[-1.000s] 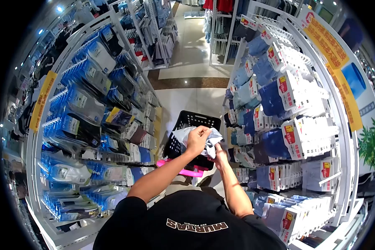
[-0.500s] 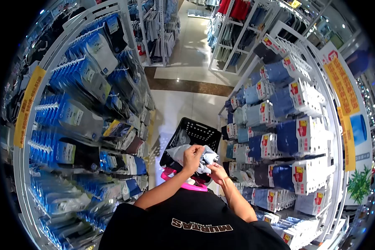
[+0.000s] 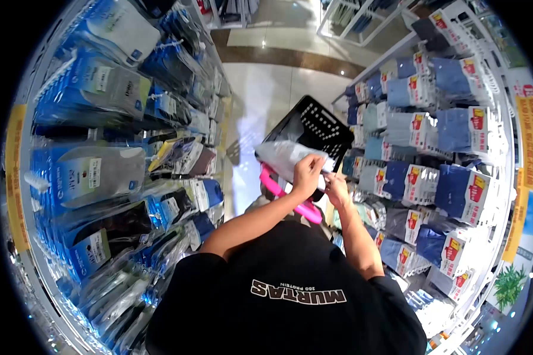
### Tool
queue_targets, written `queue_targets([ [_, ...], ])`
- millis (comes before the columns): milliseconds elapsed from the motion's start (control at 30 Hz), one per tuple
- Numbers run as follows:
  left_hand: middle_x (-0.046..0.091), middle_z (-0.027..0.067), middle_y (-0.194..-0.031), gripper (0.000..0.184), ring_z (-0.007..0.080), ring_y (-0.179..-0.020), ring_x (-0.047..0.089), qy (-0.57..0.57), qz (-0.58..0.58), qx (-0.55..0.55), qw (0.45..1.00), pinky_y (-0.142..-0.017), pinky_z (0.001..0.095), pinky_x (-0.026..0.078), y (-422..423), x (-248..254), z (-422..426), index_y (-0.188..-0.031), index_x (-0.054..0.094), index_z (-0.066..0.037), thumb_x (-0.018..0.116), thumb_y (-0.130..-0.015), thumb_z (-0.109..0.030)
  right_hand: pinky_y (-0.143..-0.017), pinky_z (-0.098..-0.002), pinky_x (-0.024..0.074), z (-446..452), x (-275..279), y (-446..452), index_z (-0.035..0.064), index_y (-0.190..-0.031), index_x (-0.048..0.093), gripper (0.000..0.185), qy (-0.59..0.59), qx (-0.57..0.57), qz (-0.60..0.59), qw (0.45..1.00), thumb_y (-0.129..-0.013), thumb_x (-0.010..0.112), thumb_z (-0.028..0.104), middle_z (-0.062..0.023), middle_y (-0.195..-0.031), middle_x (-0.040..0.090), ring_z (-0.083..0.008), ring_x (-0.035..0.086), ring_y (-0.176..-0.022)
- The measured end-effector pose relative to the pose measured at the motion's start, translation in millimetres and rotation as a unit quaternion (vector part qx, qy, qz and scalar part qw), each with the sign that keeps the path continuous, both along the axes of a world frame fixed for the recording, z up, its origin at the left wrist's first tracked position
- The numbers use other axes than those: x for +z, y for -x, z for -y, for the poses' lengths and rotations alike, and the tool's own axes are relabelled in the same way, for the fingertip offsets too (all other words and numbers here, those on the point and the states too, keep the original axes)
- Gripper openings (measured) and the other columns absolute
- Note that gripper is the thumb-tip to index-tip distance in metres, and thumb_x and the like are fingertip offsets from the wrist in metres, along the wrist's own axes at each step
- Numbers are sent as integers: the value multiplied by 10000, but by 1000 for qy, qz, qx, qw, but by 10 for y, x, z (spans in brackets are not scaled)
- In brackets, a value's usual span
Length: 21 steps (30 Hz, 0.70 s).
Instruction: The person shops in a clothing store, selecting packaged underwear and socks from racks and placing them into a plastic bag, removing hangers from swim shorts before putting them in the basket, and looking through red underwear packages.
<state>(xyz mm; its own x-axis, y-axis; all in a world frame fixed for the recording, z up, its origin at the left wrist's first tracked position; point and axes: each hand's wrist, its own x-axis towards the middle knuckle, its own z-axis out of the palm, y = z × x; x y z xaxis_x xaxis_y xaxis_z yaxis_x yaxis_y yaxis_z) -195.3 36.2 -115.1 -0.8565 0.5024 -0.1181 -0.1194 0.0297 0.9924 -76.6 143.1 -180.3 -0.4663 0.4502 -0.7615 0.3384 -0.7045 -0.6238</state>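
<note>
A pale grey garment in a clear plastic bag (image 3: 281, 155) is held in front of my body, over the near side of a black shopping basket (image 3: 321, 121). My left hand (image 3: 308, 177) is closed on the bag's near right end, fingers bent over it. Close beside it, my right hand (image 3: 337, 190) pinches the edge of the same bag. The basket's pink handle (image 3: 272, 182) hangs down toward me, below my left hand. Holes show in the basket's far wall; much of its inside is hidden by the bag.
To my left stands a rack of blue packs of clothing (image 3: 103, 177). On my right, a rack carries folded blue and grey garments (image 3: 405, 180) with red and white labels. A tiled floor (image 3: 260, 89) with a brown stripe runs ahead between them.
My view has tilted down and turned, so hands and basket appear higher and further right. The bag now lies more stretched out to the left, where its right end was bunched between my hands.
</note>
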Motion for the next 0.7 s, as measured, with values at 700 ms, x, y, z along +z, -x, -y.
queue_targets([
  [700, 663, 18, -914, 88, 65, -826, 569, 35, 118, 112, 986, -738, 208, 442, 213, -279, -165, -977, 654, 4, 632, -969, -80, -749, -518, 494, 370, 1005, 180, 14, -1269, 515, 493, -273, 591, -154, 744, -820, 656, 165, -261, -819, 656, -449, 642, -845],
])
